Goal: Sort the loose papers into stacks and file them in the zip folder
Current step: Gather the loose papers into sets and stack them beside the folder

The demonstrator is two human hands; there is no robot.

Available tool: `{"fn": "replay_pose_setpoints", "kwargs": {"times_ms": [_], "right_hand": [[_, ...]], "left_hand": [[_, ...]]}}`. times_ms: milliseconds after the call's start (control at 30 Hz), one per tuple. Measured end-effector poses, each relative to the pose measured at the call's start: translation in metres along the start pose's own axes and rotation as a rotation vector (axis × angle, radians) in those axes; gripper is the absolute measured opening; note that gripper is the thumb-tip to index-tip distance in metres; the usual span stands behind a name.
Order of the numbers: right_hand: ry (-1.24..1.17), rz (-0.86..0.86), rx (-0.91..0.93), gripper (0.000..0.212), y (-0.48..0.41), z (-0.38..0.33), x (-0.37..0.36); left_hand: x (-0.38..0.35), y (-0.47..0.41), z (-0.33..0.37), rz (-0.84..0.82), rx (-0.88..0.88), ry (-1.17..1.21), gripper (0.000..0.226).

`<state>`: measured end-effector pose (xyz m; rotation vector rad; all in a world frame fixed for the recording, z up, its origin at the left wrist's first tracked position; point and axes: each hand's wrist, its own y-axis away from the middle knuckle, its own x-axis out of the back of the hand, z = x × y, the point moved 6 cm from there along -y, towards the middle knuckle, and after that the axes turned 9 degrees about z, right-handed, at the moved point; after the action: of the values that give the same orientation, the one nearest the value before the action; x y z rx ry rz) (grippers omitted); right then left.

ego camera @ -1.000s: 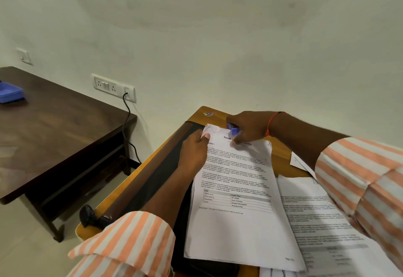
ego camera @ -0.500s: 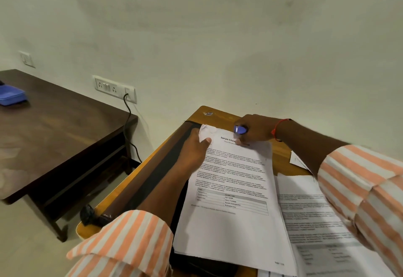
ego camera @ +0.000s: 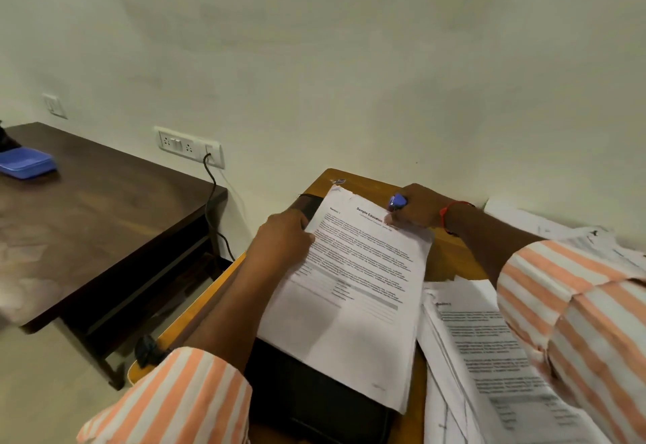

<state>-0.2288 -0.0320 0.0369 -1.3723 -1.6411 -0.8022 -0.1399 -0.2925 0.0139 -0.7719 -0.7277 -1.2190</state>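
Observation:
A stack of printed papers [ego camera: 356, 303] lies slanted on top of a black zip folder [ego camera: 314, 401] on the orange-brown desk [ego camera: 451, 258]. My left hand [ego camera: 283, 240] grips the stack's left edge near the top, thumb on the page. My right hand [ego camera: 419, 211] rests on the stack's top right edge and holds a small blue object [ego camera: 396, 203]; what it is stays unclear. More loose printed sheets [ego camera: 482, 356] lie spread to the right, partly under my striped right sleeve.
A dark wooden table [ego camera: 87, 219] stands to the left with a blue box [ego camera: 26, 163] on it. A wall socket [ego camera: 188, 146] has a black cable [ego camera: 209, 198] hanging down between the tables. The wall runs close behind the desk.
My right hand has slid to the right along the stack's top edge with the blue object. My left hand moved from the top left corner down the left edge.

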Motion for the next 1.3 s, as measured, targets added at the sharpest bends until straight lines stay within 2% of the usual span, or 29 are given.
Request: {"fn": "replay_pose_setpoints", "kwargs": {"times_ms": [100, 233, 433, 567, 633, 733, 867, 967, 1300], "right_hand": [[-0.004, -0.024, -0.002, 0.023, -0.002, -0.002, -0.012], [0.056, -0.009, 0.017, 0.015, -0.002, -0.005, -0.023], [0.103, 0.063, 0.038, 0.023, -0.001, -0.008, -0.028], [0.075, 0.103, 0.051, 0.022, 0.0, -0.011, -0.027], [0.039, 0.144, 0.013, 0.026, -0.002, -0.009, -0.024], [0.019, 0.175, -0.112, 0.034, -0.01, 0.007, -0.024], [0.045, 0.155, -0.196, 0.041, -0.026, 0.015, -0.025], [0.109, 0.186, -0.143, 0.045, -0.044, 0.012, -0.02], [0.185, 0.259, -0.031, 0.035, -0.106, 0.01, -0.048]], "left_hand": [[0.018, 0.003, -0.013, 0.101, 0.016, -0.02, 0.021], [0.022, 0.014, -0.02, 0.151, 0.023, -0.039, 0.019], [0.025, 0.027, -0.011, 0.131, -0.007, -0.304, 0.022], [0.027, 0.029, 0.012, 0.205, -0.1, -0.531, 0.035], [0.013, 0.026, 0.036, 0.211, -0.24, -0.481, 0.043], [-0.016, 0.013, 0.075, 0.144, -0.403, -0.328, 0.04], [-0.047, 0.003, 0.092, 0.074, -0.425, -0.167, 0.04], [-0.064, 0.004, 0.082, 0.06, -0.436, -0.099, 0.038], [-0.08, -0.019, 0.069, 0.038, -0.339, 0.046, 0.034]]}}
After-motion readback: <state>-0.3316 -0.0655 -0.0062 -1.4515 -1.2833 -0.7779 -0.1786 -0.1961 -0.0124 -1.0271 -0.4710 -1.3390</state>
